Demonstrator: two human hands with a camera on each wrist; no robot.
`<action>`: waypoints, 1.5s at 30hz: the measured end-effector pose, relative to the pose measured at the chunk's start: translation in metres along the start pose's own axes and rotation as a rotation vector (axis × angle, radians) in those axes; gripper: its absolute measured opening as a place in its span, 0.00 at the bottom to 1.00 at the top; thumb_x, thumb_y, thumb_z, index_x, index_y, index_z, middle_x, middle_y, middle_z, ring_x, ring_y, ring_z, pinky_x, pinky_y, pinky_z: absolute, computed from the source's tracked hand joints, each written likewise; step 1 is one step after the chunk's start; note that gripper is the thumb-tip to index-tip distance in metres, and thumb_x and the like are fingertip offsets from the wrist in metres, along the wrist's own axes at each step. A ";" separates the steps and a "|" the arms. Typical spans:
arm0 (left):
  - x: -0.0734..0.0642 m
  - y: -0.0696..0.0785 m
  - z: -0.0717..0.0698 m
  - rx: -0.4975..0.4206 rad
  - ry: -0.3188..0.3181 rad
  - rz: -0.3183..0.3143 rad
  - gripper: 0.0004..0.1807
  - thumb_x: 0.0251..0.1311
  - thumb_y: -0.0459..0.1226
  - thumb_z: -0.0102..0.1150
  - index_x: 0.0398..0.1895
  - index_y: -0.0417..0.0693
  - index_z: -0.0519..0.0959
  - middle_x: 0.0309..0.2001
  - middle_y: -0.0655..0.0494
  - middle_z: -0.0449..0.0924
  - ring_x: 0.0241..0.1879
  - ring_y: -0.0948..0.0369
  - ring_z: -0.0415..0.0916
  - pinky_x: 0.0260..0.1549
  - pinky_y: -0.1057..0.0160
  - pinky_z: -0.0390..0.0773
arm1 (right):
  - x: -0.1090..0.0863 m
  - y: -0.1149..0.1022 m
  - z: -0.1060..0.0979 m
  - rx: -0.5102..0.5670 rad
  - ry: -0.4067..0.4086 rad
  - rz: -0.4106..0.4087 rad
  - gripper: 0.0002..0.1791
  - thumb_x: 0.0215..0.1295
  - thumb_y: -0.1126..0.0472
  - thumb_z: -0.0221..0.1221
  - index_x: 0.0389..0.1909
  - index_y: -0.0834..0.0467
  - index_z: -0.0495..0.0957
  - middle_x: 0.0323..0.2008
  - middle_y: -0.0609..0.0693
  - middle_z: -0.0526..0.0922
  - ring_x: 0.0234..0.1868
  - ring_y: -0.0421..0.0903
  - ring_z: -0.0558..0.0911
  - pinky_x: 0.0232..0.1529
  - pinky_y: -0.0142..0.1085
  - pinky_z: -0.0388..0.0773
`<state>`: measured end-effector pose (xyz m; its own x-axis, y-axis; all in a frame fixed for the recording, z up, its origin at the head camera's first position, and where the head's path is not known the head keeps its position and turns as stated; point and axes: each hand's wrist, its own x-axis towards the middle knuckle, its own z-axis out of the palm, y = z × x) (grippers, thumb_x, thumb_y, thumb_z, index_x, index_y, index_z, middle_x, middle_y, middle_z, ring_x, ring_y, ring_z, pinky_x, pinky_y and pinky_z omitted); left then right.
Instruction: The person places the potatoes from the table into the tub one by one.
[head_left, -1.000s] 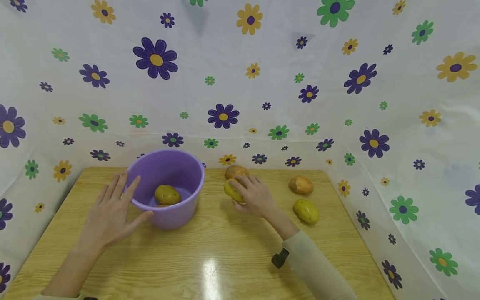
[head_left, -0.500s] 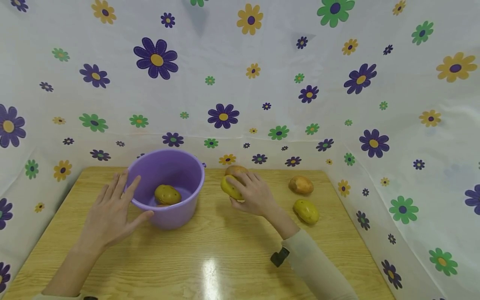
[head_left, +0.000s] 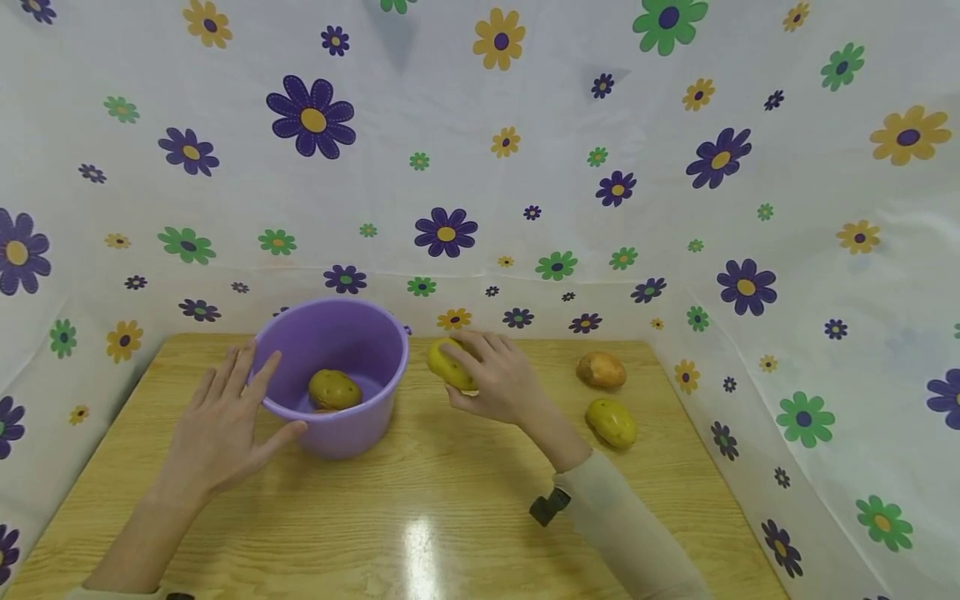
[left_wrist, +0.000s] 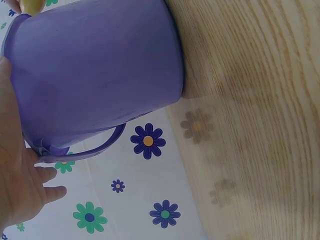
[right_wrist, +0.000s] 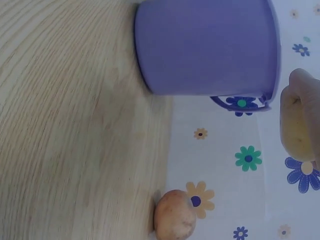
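Note:
A purple bucket [head_left: 352, 432] stands upright on the table. My left hand [head_left: 216, 442] rests with spread, straight fingers against its left rim; the left wrist view shows that hand by the bucket's handle [left_wrist: 107, 145]. Inside the bucket lies a yellowish potato [head_left: 334, 389], with a sliver of another beneath it. To the right of the bucket, my right hand [head_left: 497, 379] grips a yellow potato [head_left: 446, 364] between thumb and fingers, raised off the table. A brown potato [right_wrist: 175, 215] on the table shows in the right wrist view; my right hand hides it in the head view.
On the right of the table [head_left: 465, 517] sit a brown potato [head_left: 602, 369] and, nearer, a yellow-green potato [head_left: 612, 422]. A flower-printed white cloth [head_left: 510, 192] hangs round the back and sides.
My right hand has lifted the yellow potato and carried it left toward the bucket, now covering the brown potato behind. My left hand and the bucket have stayed put.

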<state>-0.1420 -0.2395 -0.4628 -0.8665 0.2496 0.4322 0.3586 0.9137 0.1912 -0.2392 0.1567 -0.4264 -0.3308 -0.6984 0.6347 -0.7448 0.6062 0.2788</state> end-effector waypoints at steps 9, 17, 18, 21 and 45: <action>0.000 0.001 -0.001 0.006 -0.009 0.002 0.56 0.64 0.67 0.60 0.86 0.49 0.51 0.86 0.36 0.43 0.85 0.36 0.44 0.87 0.42 0.37 | 0.014 -0.006 0.002 0.011 0.042 -0.011 0.33 0.53 0.44 0.73 0.59 0.53 0.82 0.56 0.54 0.87 0.51 0.51 0.87 0.53 0.40 0.87; 0.000 0.000 0.000 0.005 -0.008 0.000 0.57 0.63 0.67 0.61 0.86 0.48 0.52 0.87 0.37 0.42 0.85 0.36 0.44 0.87 0.41 0.38 | 0.027 -0.010 0.002 0.030 0.060 -0.014 0.32 0.54 0.44 0.73 0.59 0.53 0.83 0.57 0.55 0.87 0.49 0.50 0.88 0.53 0.40 0.88; 0.000 0.000 0.000 0.004 -0.006 -0.001 0.56 0.63 0.66 0.61 0.86 0.49 0.52 0.87 0.37 0.42 0.85 0.36 0.44 0.87 0.41 0.39 | 0.029 -0.011 0.002 0.032 0.064 -0.019 0.33 0.54 0.44 0.73 0.59 0.53 0.83 0.58 0.54 0.87 0.49 0.50 0.88 0.54 0.40 0.88; 0.000 0.000 0.001 0.000 0.001 -0.001 0.56 0.63 0.66 0.61 0.86 0.49 0.52 0.86 0.37 0.43 0.85 0.37 0.44 0.87 0.41 0.39 | 0.035 -0.013 0.003 0.037 0.081 -0.036 0.33 0.54 0.43 0.72 0.60 0.52 0.82 0.57 0.53 0.86 0.48 0.50 0.87 0.51 0.39 0.87; 0.000 0.000 0.001 0.015 0.005 0.002 0.56 0.64 0.68 0.59 0.86 0.49 0.52 0.86 0.36 0.44 0.85 0.36 0.45 0.87 0.43 0.37 | 0.062 -0.028 0.016 0.035 0.114 -0.121 0.33 0.58 0.39 0.71 0.61 0.51 0.82 0.57 0.52 0.87 0.50 0.48 0.87 0.53 0.37 0.87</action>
<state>-0.1425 -0.2389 -0.4635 -0.8641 0.2501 0.4369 0.3553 0.9177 0.1774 -0.2480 0.0902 -0.4070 -0.1712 -0.7165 0.6763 -0.7956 0.5054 0.3341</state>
